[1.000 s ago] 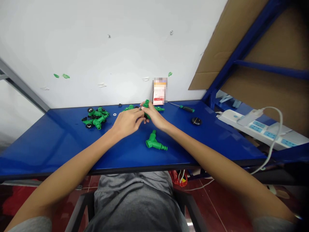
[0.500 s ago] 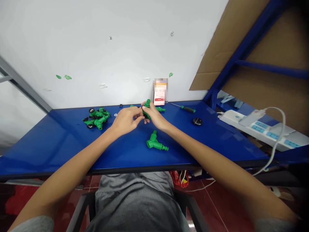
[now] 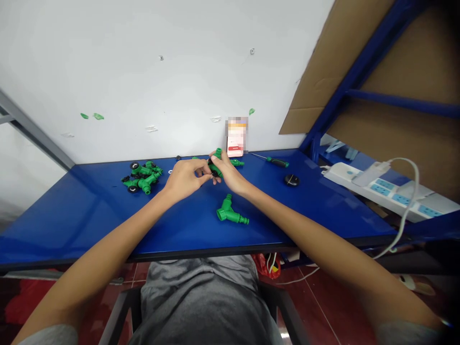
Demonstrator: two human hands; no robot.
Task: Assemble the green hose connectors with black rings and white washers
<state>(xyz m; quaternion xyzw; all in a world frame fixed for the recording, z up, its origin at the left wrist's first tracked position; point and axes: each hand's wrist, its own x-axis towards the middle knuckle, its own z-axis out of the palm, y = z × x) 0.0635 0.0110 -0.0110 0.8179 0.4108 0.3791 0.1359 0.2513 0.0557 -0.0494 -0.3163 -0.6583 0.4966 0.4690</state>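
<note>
"What do I have in the hands right now?"

"I'm watching from the head camera: the left hand and the right hand meet mid-bench, with no fingers spread. Both pinch one green plastic hose fitting in the air above the blue workbench. The left fingertips are on its black end, and the right fingers curl around the green body."

"Is that black end seated?"

"I can't tell; the fingers cover it and it's too small from here."

"What's around the hands?"

"A green Y hose connector lies on the bench just in front of them, not touching either hand. A heap of green fittings sits well off to the left. To the right, near the wall, I have a green-handled screwdriver, and a round black cap lies nearer the bench's right end."
</note>
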